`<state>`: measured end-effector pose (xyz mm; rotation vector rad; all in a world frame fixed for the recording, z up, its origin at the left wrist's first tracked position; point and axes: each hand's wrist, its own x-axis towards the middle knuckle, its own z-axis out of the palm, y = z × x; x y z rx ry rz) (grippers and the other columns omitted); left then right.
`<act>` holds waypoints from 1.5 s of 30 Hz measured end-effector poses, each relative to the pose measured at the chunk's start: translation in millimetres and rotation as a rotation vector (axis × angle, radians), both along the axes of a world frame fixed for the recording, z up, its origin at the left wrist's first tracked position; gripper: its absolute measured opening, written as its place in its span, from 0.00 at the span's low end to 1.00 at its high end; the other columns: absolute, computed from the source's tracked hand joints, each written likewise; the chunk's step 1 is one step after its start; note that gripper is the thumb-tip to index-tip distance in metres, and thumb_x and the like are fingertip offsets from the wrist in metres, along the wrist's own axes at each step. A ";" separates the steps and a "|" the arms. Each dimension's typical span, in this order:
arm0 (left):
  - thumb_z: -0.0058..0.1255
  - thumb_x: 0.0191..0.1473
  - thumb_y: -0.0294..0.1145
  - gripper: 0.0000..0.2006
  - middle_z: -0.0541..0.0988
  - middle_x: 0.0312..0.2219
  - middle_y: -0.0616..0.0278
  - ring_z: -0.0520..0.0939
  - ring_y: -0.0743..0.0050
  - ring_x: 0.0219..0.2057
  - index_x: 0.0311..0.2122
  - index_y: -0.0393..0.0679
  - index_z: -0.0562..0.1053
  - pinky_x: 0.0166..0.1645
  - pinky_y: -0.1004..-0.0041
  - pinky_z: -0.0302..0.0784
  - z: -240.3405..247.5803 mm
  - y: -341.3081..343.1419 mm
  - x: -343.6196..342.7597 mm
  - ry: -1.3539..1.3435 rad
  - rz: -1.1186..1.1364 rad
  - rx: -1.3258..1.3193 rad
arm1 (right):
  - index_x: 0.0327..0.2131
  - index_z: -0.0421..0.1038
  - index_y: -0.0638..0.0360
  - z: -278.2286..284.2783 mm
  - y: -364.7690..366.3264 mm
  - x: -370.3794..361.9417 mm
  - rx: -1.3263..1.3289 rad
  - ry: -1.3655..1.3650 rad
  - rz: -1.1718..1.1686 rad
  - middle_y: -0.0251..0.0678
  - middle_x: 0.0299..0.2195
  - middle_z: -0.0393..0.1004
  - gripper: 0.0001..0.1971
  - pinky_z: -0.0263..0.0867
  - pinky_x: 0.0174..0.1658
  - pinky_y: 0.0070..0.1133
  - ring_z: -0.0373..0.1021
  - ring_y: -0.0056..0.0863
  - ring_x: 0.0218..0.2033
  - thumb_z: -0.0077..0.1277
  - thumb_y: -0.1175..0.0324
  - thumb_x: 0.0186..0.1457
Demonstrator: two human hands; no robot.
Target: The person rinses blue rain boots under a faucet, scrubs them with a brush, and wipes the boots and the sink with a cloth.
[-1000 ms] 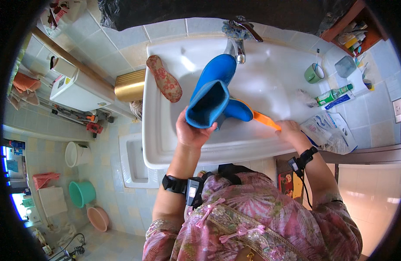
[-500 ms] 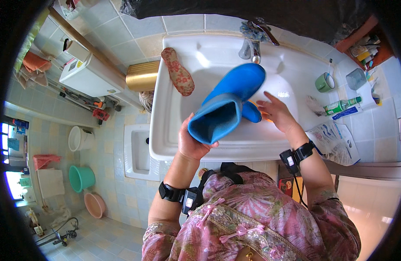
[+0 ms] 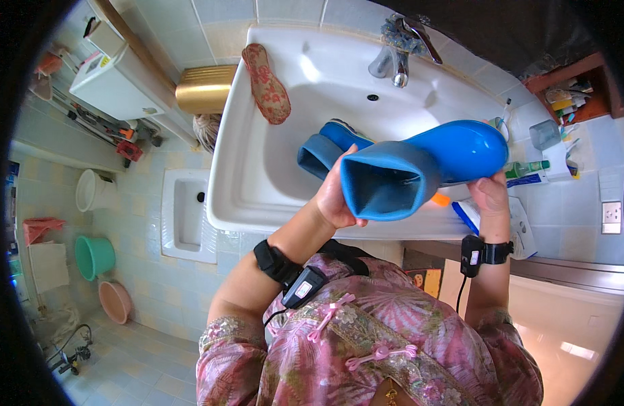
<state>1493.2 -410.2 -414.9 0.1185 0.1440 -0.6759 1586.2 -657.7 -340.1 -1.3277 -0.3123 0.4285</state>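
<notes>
A blue rubber boot (image 3: 464, 149) is held up over the front of the white sink (image 3: 232, 159), its wide opening facing me and its toe pointing right. My left hand (image 3: 336, 196) grips the shaft beside the opening. Under the toe end, my right hand (image 3: 489, 195) holds the foot part; some of its fingers are hidden behind the boot. A second blue boot (image 3: 319, 157) lies in the basin behind my left hand, partly covered by the held one. On the sink's left rim rests a red-patterned insole (image 3: 267, 88). A small orange object (image 3: 440, 199) shows below the held boot.
A chrome faucet (image 3: 399, 71) stands at the back of the sink. Right of it are a clear cup (image 3: 545, 135) and a green bottle (image 3: 527, 168). A squat toilet (image 3: 188, 227), a green basin (image 3: 95, 257) and a pink basin (image 3: 115, 302) are on the floor at left.
The held boot has moved right and turned, its toe now pointing right. My right hand has gone from open beside it to gripping its toe end. The second boot shows more at left.
</notes>
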 end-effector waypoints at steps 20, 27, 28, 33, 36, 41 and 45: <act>0.29 0.39 0.68 0.34 0.72 0.14 0.57 0.68 0.69 0.05 0.33 0.43 0.68 0.06 0.79 0.61 -10.0 -74.7 27.2 -0.188 -0.336 -0.175 | 0.54 0.40 0.54 58.7 -51.0 -49.0 -0.269 -0.412 -0.103 0.48 0.53 0.46 0.50 0.54 0.50 0.35 0.50 0.38 0.52 0.59 0.52 0.28; 0.28 0.40 0.69 0.35 0.72 0.13 0.59 0.69 0.71 0.06 0.33 0.44 0.68 0.06 0.81 0.62 -21.4 -79.0 27.8 -0.189 -0.373 -0.224 | 0.54 0.41 0.49 54.0 -25.0 -45.6 -0.067 -0.209 -0.226 0.49 0.51 0.50 0.48 0.55 0.49 0.34 0.52 0.40 0.51 0.60 0.55 0.30; 0.28 0.40 0.69 0.35 0.72 0.13 0.59 0.69 0.71 0.06 0.33 0.44 0.68 0.06 0.81 0.62 -23.5 -79.1 28.1 -0.187 -0.370 -0.210 | 0.54 0.44 0.51 57.0 -18.6 -41.7 -0.051 -0.069 -0.407 0.49 0.50 0.53 0.46 0.55 0.49 0.34 0.53 0.40 0.51 0.60 0.59 0.30; 0.36 0.48 0.48 0.19 0.73 0.17 0.60 0.73 0.74 0.11 0.34 0.43 0.68 0.13 0.77 0.67 -75.6 -80.1 34.9 -0.240 -0.157 0.849 | 0.50 0.51 0.60 59.6 -18.9 -33.9 -0.482 -0.415 -0.161 0.42 0.46 0.59 0.40 0.50 0.52 0.29 0.56 0.35 0.48 0.54 0.76 0.26; 0.41 0.47 0.45 0.17 0.72 0.21 0.59 0.72 0.72 0.16 0.36 0.42 0.67 0.18 0.74 0.67 -87.5 -49.2 36.2 -0.363 -0.212 1.365 | 0.50 0.51 0.60 51.8 -3.1 -27.3 -0.932 -0.772 -0.149 0.40 0.47 0.58 0.40 0.49 0.52 0.26 0.56 0.33 0.48 0.55 0.78 0.26; 0.45 0.43 0.45 0.21 0.70 0.28 0.57 0.68 0.67 0.27 0.40 0.43 0.64 0.29 0.69 0.64 -109.7 20.4 29.2 -0.816 -0.466 1.937 | 0.48 0.53 0.60 44.0 12.3 -26.6 -1.057 -1.005 -0.150 0.44 0.46 0.57 0.39 0.52 0.50 0.26 0.56 0.40 0.48 0.56 0.79 0.25; 0.48 0.40 0.45 0.25 0.69 0.34 0.55 0.66 0.63 0.36 0.43 0.43 0.62 0.37 0.65 0.61 -126.7 47.0 24.9 -0.995 -0.641 2.096 | 0.48 0.53 0.60 38.0 7.3 -20.4 -1.003 -0.962 -0.174 0.44 0.46 0.58 0.39 0.53 0.49 0.25 0.57 0.39 0.47 0.56 0.78 0.25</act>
